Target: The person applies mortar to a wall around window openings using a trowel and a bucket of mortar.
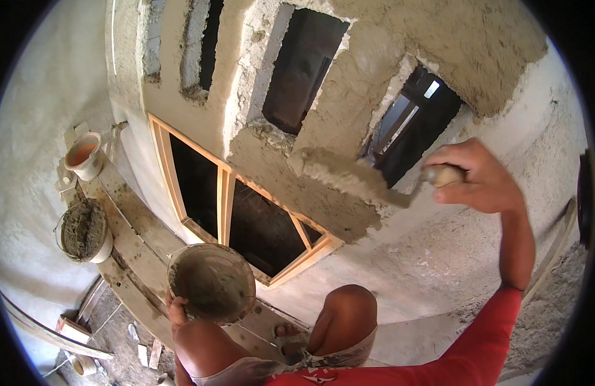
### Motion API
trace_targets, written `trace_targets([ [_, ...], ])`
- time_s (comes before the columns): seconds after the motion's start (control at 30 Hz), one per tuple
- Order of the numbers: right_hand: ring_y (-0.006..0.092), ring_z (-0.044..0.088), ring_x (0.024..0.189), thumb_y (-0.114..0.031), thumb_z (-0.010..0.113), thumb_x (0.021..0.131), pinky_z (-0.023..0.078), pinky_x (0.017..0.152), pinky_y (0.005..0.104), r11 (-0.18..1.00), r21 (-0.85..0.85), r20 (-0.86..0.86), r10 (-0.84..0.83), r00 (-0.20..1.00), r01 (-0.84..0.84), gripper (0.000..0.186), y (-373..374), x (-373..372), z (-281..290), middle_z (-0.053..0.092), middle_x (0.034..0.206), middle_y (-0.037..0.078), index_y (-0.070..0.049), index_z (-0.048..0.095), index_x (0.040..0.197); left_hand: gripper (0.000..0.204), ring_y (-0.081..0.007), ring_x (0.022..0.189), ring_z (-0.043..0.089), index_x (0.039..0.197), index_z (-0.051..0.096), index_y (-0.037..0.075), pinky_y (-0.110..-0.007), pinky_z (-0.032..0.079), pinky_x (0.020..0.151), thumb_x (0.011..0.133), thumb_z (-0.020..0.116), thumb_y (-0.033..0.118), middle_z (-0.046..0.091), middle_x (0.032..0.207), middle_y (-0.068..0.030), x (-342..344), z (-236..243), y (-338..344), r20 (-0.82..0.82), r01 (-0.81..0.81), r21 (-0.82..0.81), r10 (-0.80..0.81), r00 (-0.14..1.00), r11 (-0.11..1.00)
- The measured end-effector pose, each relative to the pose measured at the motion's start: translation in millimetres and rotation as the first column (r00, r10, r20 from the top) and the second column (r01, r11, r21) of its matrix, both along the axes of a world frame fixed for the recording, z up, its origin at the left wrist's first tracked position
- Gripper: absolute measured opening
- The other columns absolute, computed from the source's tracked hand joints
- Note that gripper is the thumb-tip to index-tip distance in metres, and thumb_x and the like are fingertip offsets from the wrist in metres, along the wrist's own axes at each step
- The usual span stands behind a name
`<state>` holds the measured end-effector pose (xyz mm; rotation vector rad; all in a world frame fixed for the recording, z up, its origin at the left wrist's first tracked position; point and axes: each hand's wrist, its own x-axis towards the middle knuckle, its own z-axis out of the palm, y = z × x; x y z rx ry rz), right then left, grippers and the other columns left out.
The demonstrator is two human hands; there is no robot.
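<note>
My right hand (474, 177) grips the round handle of a trowel (397, 196), its blade laden with wet grey mortar and lying against the freshly rendered wall (329, 90) just left of the rightmost opening (432, 109). My left hand (178, 309) holds the rim of a round bucket (210, 276) beside my left knee, its inside smeared with grey mortar. Below the rendered band, a light wooden window frame (223, 206) with dark panes or openings is set in the wall. Several narrow openings with rough, chipped edges are higher up.
I am perched on a plank scaffold (130, 244) holding a bucket of mortar (85, 228) and a white pail with an orange inside (84, 154). Below at the lower left are a floor with scattered debris (127, 341) and curved-looking strips (66, 341). A pale wall (40, 128) borders the left.
</note>
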<state>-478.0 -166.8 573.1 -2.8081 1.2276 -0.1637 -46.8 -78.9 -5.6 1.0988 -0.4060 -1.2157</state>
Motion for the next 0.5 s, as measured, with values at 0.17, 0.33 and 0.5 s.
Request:
trace_targets([
  [0.17,0.0136,0.065,0.072,-0.024,0.075,0.082,0.051,0.061,0.0274,0.968,0.219,-0.109,-0.101,0.989,0.123,0.036,-5,-11,46,0.069,0.088,0.006,-0.002,0.067,0.109,0.071,-0.0233,0.101,0.061,0.133,0.054,0.003,-0.032,0.050,0.087,0.062,0.048,0.001,0.065,0.115,-0.0092,3,-15,-2,0.016,-0.016,0.060,0.015,1.000,0.998],
  [0.33,0.0123,0.061,0.069,-0.028,0.071,0.087,0.052,0.057,0.0260,0.805,0.085,0.232,-0.589,0.774,0.587,0.046,-81,-49,51,0.061,0.080,0.002,-0.006,0.062,0.126,0.069,-0.0223,0.099,0.061,0.133,0.053,0.002,-0.031,0.049,0.087,0.064,0.048,0.001,0.064,0.113,-0.0088,1,-23,3,0.053,0.007,0.073,-0.011,0.999,0.997],
  [0.5,0.0115,0.058,0.072,-0.039,0.068,0.089,0.051,0.058,0.0253,0.758,-0.223,0.260,-0.559,0.787,0.612,0.051,-39,-58,120,0.058,0.084,0.002,-0.009,0.060,0.130,0.066,-0.0213,0.097,0.060,0.131,0.053,0.001,-0.030,0.049,0.086,0.065,0.047,0.000,0.064,0.110,-0.0079,-3,-12,-2,-0.068,-0.037,0.050,0.041,0.997,0.998],
])
